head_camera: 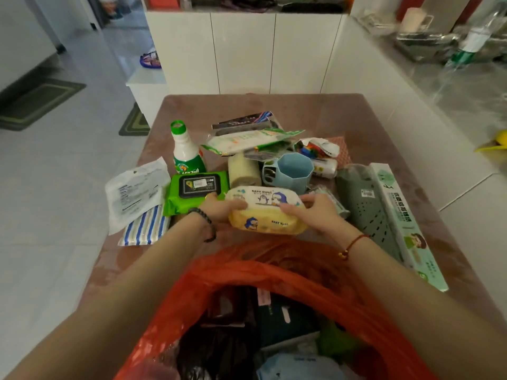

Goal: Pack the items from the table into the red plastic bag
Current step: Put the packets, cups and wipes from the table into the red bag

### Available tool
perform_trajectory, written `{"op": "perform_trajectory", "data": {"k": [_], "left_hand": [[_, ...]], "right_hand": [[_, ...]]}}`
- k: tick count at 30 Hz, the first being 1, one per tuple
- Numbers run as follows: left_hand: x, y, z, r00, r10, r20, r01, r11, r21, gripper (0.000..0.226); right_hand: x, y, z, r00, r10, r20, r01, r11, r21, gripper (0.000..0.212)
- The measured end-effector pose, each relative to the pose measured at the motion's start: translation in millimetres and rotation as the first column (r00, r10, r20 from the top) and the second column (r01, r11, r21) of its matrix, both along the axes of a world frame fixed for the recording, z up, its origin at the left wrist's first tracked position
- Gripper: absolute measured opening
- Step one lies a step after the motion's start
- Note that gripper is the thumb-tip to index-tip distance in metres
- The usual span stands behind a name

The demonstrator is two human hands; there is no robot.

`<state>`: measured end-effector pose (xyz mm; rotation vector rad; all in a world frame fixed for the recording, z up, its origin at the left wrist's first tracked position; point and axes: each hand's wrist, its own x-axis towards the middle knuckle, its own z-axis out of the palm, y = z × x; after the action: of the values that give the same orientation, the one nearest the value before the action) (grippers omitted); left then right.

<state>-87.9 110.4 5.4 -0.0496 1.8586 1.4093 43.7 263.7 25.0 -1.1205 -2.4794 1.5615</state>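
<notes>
The red bag (274, 275) sits open at the near edge of the table (384, 127) with some things already in it. Lots is left: a long box (406, 215) on the right, a bottle (186, 152), a cup (295, 171). The left hand (219, 207) and right hand (315, 209) squeeze the ends of the wipes pack (266, 209), which lies left to right just past the bag.
</notes>
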Motion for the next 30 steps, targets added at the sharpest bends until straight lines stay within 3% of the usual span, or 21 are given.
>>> {"op": "perform_trajectory", "data": {"k": [3, 6, 9, 12, 14, 16, 20, 21, 23, 24, 25, 27, 30], "left_hand": [[16.6, -18.2, 47.6, 0.999, -0.043, 0.025, 0.035, 0.971, 0.238, 0.045], [47.0, -43.6, 82.2, 0.996, -0.087, 0.001, 0.077, 0.892, 0.445, 0.063], [85.0, -69.7, 98.2, 0.987, -0.152, -0.046, 0.155, 0.863, 0.481, 0.085], [105.8, -97.0, 92.4, 0.963, -0.228, -0.147, 0.270, 0.851, 0.451, 0.081], [115.4, -115.0, 87.4, 0.916, -0.323, -0.237, 0.395, 0.827, 0.399, 0.073], [124.6, -129.0, 81.5, 0.862, -0.402, -0.309, 0.494, 0.802, 0.336, 0.061], [127.7, -151.0, 70.3, 0.738, -0.463, -0.491, 0.599, 0.785, 0.161, 0.039], [123.8, -157.4, 65.8, 0.664, -0.484, -0.570, 0.603, 0.797, 0.026, 0.038], [112.1, -170.1, 50.9, 0.414, -0.626, -0.661, 0.552, 0.750, -0.365, 0.058], [106.3, -176.4, 40.8, 0.310, -0.714, -0.628, 0.490, 0.686, -0.538, 0.071], [102.6, -182.5, 32.4, 0.266, -0.780, -0.567, 0.435, 0.622, -0.651, 0.079], [97.0, -191.7, 21.1, 0.328, -0.792, -0.515, 0.371, 0.610, -0.701, 0.075], [90.1, -193.9, 23.5, 0.462, -0.613, -0.641, 0.284, 0.787, -0.548, 0.040]], "right_hand": [[22.0, -6.6, 33.7, 0.941, -0.088, -0.326, 0.088, 0.996, -0.013, 0.032], [53.4, -16.9, 66.2, 0.833, -0.199, -0.516, 0.134, 0.978, -0.160, 0.024], [87.9, -40.6, 82.5, 0.853, -0.189, -0.487, 0.026, 0.947, -0.320, 0.032], [120.2, -60.4, 68.2, 0.904, -0.290, -0.315, 0.119, 0.876, -0.467, 0.054], [139.5, -74.4, 58.8, 0.923, -0.326, -0.204, 0.161, 0.809, -0.566, 0.079], [155.6, -91.1, 51.6, 0.957, -0.245, -0.152, 0.109, 0.796, -0.596, 0.097], [174.8, -127.1, 37.8, 0.966, -0.188, -0.179, 0.053, 0.819, -0.571, 0.091], [176.7, -135.8, 35.9, 0.966, -0.194, -0.170, 0.068, 0.825, -0.560, 0.088], [180.9, -151.1, 30.2, 0.969, -0.211, -0.128, 0.116, 0.847, -0.518, 0.072], [183.1, -158.5, 27.2, 0.968, -0.227, -0.108, 0.143, 0.851, -0.505, 0.059], [185.3, -165.3, 23.5, 0.963, -0.253, -0.092, 0.174, 0.846, -0.504, 0.046], [188.7, -176.8, 14.3, 0.942, -0.330, -0.061, 0.250, 0.812, -0.527, 0.031], [189.8, -185.8, 2.9, 0.876, -0.480, -0.050, 0.360, 0.718, -0.595, 0.028]]}}
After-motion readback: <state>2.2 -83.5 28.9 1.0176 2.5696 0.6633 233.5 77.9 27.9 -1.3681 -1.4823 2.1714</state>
